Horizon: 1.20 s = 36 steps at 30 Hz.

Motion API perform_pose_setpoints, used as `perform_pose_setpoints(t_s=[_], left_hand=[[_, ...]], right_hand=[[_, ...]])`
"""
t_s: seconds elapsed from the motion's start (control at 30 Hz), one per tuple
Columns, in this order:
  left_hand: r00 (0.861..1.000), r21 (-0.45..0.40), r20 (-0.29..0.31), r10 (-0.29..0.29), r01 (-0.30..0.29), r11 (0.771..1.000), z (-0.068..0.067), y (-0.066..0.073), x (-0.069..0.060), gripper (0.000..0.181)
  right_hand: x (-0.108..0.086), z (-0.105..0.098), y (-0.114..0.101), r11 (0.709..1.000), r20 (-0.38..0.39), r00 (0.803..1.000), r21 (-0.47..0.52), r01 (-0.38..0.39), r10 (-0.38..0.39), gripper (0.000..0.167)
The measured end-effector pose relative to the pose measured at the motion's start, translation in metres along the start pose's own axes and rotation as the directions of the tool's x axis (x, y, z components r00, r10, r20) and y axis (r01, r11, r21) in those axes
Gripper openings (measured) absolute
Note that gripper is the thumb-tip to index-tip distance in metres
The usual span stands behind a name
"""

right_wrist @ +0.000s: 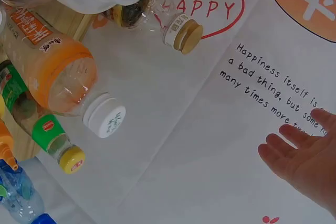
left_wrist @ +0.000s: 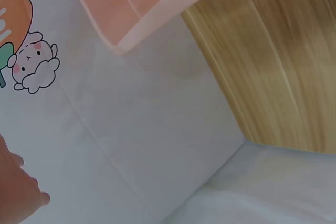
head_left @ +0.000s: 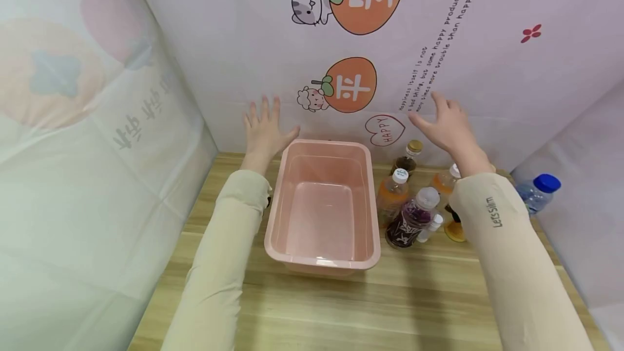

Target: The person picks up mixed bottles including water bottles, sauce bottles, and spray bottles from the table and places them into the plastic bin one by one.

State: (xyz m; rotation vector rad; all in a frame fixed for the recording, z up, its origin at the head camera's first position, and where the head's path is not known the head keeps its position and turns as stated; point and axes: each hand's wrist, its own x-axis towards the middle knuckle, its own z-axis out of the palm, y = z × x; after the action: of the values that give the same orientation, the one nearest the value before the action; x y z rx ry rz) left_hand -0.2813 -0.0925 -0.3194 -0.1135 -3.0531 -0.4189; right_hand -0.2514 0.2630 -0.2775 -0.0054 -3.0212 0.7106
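Observation:
A pink plastic basin point(head_left: 358, 264) stands on the wooden table with nothing inside. Beyond its far left corner my left hand point(head_left: 263, 137) is raised, fingers spread and holding nothing; the left wrist view catches only part of that hand point(left_wrist: 21, 190). My right hand point(head_left: 450, 126) hovers above the bottles with its fingers apart, also holding nothing. Below it are a dark purple drink bottle point(head_left: 408, 225), an orange drink bottle point(head_left: 391, 197) with a white cap and a gold-capped bottle point(head_left: 404, 163). The right sleeve partly hides others.
A blue-capped clear bottle point(head_left: 535, 195) stands at the right edge. The right wrist view shows a green-labelled bottle point(right_wrist: 50, 132) with a yellow cap. White printed cloth point(head_left: 234, 42) hangs behind and on both sides of the wooden table point(head_left: 312, 313).

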Motion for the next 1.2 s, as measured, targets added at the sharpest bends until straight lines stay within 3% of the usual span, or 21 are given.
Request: perform_pose_setpoints(t_s=[0.43, 0.83, 1.2], left_hand=[[0.988, -0.024, 0.074, 0.138, -0.136, 0.990, 0.027, -0.016, -0.008, 0.081], [0.964, -0.045, 0.134, 0.231, -0.227, 0.973, 0.059, -0.030, -0.019, 0.069], [0.945, -0.178, 0.155, 0.287, -0.259, 0.949, 0.087, -0.043, -0.035, 0.066]], right_hand=[[-0.008, 0.008, 0.018, 0.981, 0.046, 0.999, 0.195, 0.019, -0.029, 0.079], [-0.015, 0.016, 0.044, 0.956, 0.070, 0.997, 0.290, -0.041, 0.022, 0.076], [-0.027, 0.027, 0.071, 0.933, 0.014, 0.998, 0.355, -0.063, 0.062, 0.071]])
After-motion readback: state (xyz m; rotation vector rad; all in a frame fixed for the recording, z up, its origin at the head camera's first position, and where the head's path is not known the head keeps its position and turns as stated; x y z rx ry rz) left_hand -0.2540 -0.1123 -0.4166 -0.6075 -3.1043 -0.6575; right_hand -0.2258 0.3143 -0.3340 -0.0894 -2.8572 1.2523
